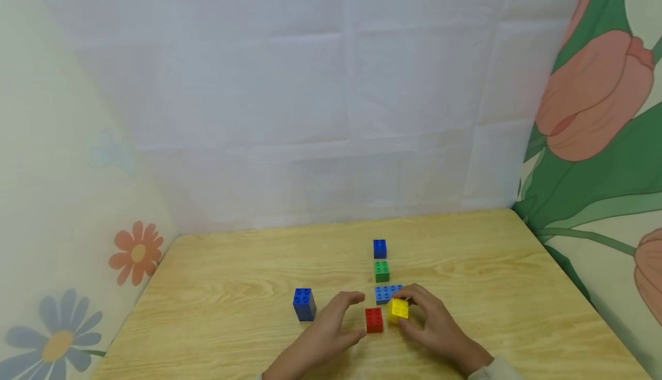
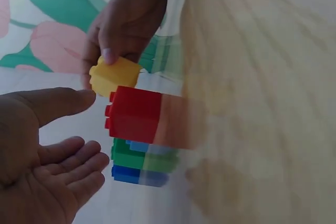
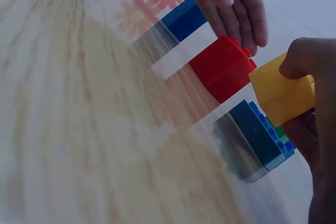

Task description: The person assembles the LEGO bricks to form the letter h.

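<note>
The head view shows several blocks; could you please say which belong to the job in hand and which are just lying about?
Likely in the job:
yellow block, pinched by the right hand
red block, beside the left hand

Apparently just lying about:
light-blue block
green block
far dark-blue block
tall dark-blue block
</note>
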The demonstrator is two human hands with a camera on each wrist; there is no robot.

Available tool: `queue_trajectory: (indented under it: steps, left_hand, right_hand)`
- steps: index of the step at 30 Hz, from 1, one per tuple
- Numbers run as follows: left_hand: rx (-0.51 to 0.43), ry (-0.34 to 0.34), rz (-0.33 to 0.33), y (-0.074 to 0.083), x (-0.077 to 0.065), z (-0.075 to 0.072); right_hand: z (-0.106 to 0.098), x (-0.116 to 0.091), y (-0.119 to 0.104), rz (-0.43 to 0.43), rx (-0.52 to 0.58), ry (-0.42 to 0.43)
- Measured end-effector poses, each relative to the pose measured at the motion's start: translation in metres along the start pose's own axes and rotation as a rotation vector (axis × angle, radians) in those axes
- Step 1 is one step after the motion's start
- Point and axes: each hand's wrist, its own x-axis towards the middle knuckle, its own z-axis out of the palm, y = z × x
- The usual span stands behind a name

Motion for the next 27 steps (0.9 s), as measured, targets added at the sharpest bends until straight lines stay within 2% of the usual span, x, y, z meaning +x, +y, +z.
queue_trajectory:
  steps: [4, 9, 17, 20, 27]
  left_hand:
    - [-0.010, -0.004, -0.026, -0.004, 0.001, 0.005]
    - [-0.068, -0.021, -0.074, -0.006, 0.003, 0.007]
    - [-0.130, -0.032, -0.091, -0.008, 0.009, 0.010]
    - [-0.134, -0.029, -0.098, -0.009, 0.010, 0.011]
    - [-0.140, -0.018, -0.124, -0.013, 0.013, 0.012]
  right_hand:
    - [0.000, 0.000, -0.001, 0.014, 0.024, 0.001]
    - [0.001, -0.001, 0.000, 0.046, 0.046, 0.002]
    - [0.002, -0.002, 0.003, 0.093, 0.084, 0.010]
    - [0.001, -0.002, 0.002, 0.077, 0.103, 0.018]
    - [0.003, 0.003, -0.007, 0.015, 0.273, 0.048]
